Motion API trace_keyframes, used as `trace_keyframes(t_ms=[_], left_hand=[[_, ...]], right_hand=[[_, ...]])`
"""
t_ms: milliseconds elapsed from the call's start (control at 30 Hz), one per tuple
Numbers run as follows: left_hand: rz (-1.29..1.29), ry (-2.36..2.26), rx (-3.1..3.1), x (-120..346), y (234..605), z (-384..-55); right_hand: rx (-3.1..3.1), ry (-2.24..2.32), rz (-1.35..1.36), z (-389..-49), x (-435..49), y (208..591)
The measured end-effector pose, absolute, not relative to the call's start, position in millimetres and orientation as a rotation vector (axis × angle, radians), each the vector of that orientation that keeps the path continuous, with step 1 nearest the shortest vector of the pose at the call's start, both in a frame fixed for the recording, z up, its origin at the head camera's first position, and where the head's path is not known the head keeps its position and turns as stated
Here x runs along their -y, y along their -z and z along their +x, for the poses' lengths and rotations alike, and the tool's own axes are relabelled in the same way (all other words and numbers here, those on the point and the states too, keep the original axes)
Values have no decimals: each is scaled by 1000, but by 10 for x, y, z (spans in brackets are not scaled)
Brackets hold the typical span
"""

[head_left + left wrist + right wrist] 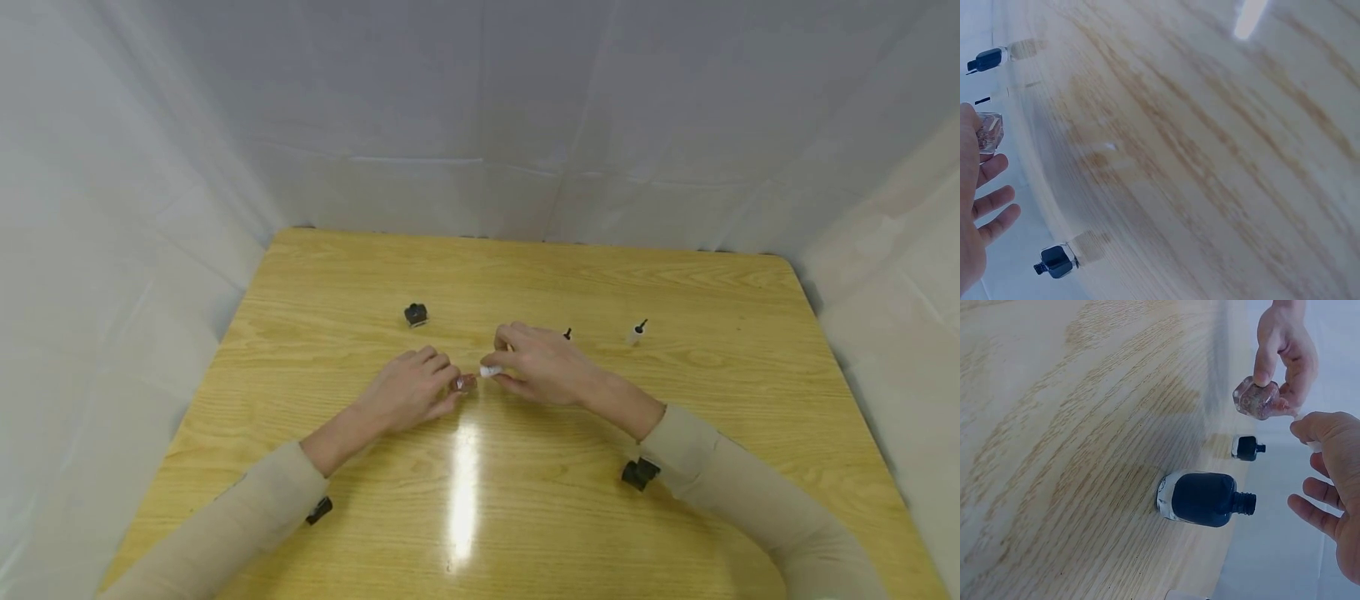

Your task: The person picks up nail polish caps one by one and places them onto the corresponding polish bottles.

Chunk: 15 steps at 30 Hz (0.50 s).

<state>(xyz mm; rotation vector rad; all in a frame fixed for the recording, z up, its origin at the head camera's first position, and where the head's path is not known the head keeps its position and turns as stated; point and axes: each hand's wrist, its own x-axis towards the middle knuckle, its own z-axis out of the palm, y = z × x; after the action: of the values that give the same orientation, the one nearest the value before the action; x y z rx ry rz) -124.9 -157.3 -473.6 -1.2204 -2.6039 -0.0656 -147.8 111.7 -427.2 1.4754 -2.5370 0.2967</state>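
We see two bare hands at work above the middle of the desk (pixel 360 508). Our left hand (pixel 408 392) pinches a small clear nail polish bottle (pixel 466 383) with pinkish contents between thumb and fingers, its remaining fingers loosely spread; the bottle lies tilted on its side, clear of the desk, its neck toward our right hand (pixel 543 362). The right thumb and forefinger grip a white cap (pixel 491 371), the other fingers half open. A thin reddish stem spans the short gap between cap and neck; we cannot tell whether its tip is inside.

Toward the desk's far edge, left of the middle, stands an uncapped dark nail polish bottle (pixel 416 315). A second dark bottle (pixel 1204 499), also uncapped, stands near the right hand, as the right wrist view shows. Right of the middle, nearer the far edge than the near one, we find a white cap with a black brush (pixel 637 332) pointing up; a slender black tip (pixel 567 333) shows just beyond the right hand.
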Motion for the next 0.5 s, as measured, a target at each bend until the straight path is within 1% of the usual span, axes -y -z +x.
trace_keyframes(t_ms=[500], left_hand=[[-1216,78,2606,1564,4731,-1241]], right_hand=[[2530,-273,1516,-1496,-1089,4275]])
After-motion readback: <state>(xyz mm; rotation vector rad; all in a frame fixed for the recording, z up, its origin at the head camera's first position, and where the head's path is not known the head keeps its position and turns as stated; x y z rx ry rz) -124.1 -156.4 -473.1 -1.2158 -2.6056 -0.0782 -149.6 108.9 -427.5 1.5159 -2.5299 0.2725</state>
